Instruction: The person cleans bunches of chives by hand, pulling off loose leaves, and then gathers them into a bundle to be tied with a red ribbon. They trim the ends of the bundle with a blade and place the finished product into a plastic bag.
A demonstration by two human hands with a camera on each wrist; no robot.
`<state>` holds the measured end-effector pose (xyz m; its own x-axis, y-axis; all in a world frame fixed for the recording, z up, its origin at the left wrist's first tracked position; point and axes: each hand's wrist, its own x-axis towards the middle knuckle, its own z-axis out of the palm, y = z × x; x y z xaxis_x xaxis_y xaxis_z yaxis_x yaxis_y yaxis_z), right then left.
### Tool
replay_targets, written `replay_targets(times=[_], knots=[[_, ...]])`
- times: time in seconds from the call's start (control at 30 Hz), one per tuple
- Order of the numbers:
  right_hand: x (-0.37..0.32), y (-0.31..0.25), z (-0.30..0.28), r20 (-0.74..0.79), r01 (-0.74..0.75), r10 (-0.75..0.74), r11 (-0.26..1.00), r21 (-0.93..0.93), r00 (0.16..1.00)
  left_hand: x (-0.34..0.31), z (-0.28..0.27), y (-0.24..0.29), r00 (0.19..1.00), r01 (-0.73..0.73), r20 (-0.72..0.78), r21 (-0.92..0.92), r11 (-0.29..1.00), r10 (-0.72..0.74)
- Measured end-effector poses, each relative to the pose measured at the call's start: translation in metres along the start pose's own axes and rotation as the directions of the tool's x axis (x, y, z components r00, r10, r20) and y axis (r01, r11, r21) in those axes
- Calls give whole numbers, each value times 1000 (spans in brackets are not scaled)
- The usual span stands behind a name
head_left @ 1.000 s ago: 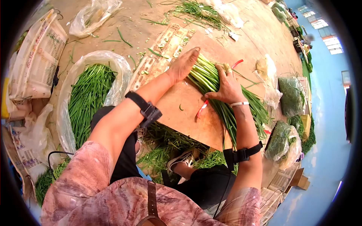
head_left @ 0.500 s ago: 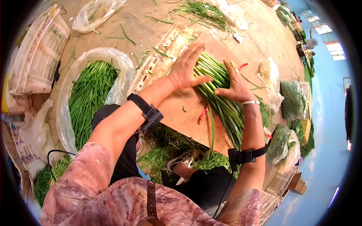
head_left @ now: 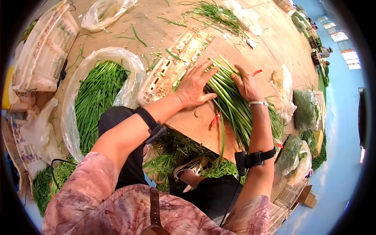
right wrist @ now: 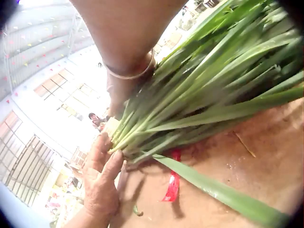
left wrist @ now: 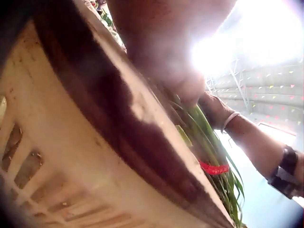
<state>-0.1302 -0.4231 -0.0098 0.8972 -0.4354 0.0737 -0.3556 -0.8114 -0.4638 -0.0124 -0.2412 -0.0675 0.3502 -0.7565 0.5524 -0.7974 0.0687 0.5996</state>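
— Two hands are seen; how are they set?
— Left hand (head_left: 194, 88) and right hand (head_left: 246, 88) are pressed flat against the chive bundle (head_left: 231, 107) between them; its leaf tips are partly hidden behind the right forearm (head_left: 260, 129).

Crate (head_left: 46, 49) lettering blurred; no text readable.
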Motion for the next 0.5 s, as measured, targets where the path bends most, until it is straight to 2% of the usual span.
replay_targets(times=[0.03,0.1,0.13,0.17,0.23,0.27,0.37,0.5], knots=[[-2,-5,-2,-2,-1,1,1000,-1,1000,-1,-1,-1,1000,-2,0,-1,1000,2],[-6,-22,-7,-204,184,-224,963,-196,953,0,-2,-3,987,58,-138,-159,986,-80],[-7,-32,-4,-250,260,-309,942,-210,917,2,-1,-5,975,80,-192,-187,979,-116],[-9,-40,2,-212,243,-288,946,-214,934,3,0,-7,974,83,-192,-191,978,-120],[-9,-47,19,-144,233,-291,917,-324,946,6,3,-11,926,148,-314,-214,966,-211],[-9,-43,31,-133,208,-273,906,-369,953,7,4,-12,918,159,-327,-215,964,-225],[-3,-39,46,-278,154,-249,934,-322,928,5,5,-16,923,183,-298,-219,958,-244],[-2,-41,47,-290,116,-200,952,-282,936,6,4,-19,916,181,-320,-202,962,-240]])
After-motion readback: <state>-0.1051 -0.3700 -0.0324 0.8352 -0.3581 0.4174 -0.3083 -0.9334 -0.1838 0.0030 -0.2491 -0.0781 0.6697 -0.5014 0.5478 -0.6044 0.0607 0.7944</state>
